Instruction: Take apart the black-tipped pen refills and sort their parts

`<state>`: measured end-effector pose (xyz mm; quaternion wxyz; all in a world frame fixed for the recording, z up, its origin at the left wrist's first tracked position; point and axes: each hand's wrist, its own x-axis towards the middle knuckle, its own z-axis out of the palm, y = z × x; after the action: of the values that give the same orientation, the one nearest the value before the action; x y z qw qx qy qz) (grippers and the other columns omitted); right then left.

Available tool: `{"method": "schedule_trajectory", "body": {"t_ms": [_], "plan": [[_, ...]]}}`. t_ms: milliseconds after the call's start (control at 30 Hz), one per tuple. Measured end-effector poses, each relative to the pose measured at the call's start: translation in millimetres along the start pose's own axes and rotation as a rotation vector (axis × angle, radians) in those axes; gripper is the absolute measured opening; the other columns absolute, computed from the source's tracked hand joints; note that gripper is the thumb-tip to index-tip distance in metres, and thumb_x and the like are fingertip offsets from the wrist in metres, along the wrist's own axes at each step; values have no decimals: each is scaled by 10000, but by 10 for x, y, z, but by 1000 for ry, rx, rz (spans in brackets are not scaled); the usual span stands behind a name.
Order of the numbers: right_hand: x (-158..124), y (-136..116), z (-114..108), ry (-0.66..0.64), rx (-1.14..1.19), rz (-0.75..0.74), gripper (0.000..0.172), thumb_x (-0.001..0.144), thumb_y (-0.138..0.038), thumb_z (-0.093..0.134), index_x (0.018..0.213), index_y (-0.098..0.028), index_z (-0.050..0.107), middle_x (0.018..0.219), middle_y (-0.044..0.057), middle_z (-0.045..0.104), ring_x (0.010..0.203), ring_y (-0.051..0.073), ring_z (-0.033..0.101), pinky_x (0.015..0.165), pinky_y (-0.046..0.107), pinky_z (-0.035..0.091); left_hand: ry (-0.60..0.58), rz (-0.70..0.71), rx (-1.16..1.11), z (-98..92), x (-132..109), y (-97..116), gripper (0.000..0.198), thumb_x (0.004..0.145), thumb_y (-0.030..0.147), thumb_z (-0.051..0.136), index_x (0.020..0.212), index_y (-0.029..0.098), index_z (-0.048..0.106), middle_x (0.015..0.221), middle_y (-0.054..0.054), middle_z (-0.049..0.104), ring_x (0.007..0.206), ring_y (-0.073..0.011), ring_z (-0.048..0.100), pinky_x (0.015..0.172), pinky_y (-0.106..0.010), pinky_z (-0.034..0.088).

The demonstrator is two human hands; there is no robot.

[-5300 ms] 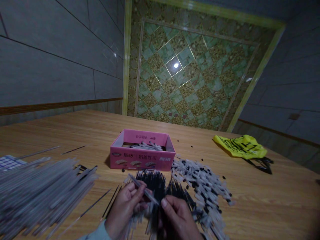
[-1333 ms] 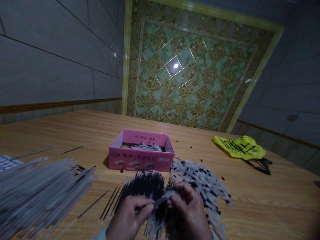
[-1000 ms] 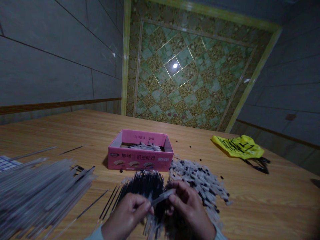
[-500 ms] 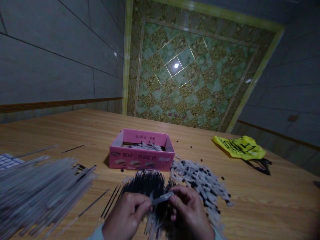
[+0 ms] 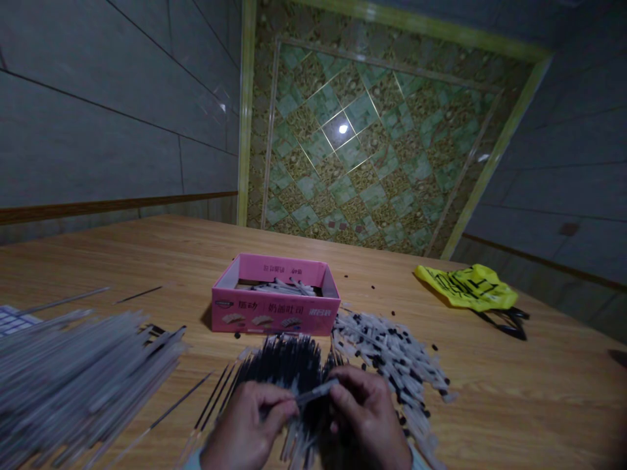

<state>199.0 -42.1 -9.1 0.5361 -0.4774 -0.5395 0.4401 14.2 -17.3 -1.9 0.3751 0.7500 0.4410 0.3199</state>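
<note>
Between my hands is a short translucent plastic tube [image 5: 314, 393], held slightly tilted. My left hand [image 5: 252, 418] pinches its left end between thumb and forefinger. At its right end, my right hand [image 5: 369, 411] is closed the same way. Whether the tube is one piece or two joined pieces is too blurred to tell. Below and just beyond the hands lies a dense bundle of thin black-and-clear sticks [image 5: 289, 359], which look like pen refills. To the right of my right hand spreads a heap of short whitish tubes with black ends [image 5: 386, 349].
A pink open box [image 5: 274, 320] with whitish pieces inside stands beyond the bundle. Long clear thin tubes [image 5: 83, 378] are piled at the left, near a blue-checked cloth [image 5: 17, 320]. A yellow bag [image 5: 470, 287] with black handles lies at the right on the wooden table [image 5: 514, 391].
Both hands stay on the tube in nearly the same pose. The whole view has shifted slightly, and the right hand sits a little further left.
</note>
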Motion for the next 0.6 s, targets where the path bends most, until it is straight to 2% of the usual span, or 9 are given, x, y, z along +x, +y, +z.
{"method": "schedule_trajectory", "body": {"t_ms": [167,300,433,533,600], "plan": [[-13,18,26,4,17,98,342,706,-468,652,657,-137,582,425,-70,439,313,56,388,303,167,350,211,298,346,-8,-68,-6,246,798,227,480,677,226,693,590,-9,638,548,-145,588,503,-213,416],[-8,39,21,-57,177,228,353,716,-462,632,571,-165,507,349,-91,406,237,40,310,245,150,279,407,535,503,8,-100,-88,206,795,203,492,785,233,695,596,-9,643,524,-141,595,502,-214,453],[19,82,58,-12,257,312,365,733,-469,592,539,-186,467,328,-109,336,239,40,221,234,160,194,427,625,571,41,-101,-81,200,805,194,486,819,227,683,604,-10,639,543,-138,597,524,-218,471],[30,64,63,-7,85,192,401,763,-489,565,537,-168,487,406,-73,388,363,56,320,348,167,248,383,585,630,29,-75,-54,195,810,193,491,843,234,679,629,-10,643,572,-146,594,531,-233,472],[43,-5,7,-38,-90,89,417,761,-495,574,532,-152,515,464,-41,435,462,79,386,428,184,285,386,565,709,-5,-48,-52,203,808,233,521,947,247,668,741,-27,675,678,-173,615,593,-268,492]]}}
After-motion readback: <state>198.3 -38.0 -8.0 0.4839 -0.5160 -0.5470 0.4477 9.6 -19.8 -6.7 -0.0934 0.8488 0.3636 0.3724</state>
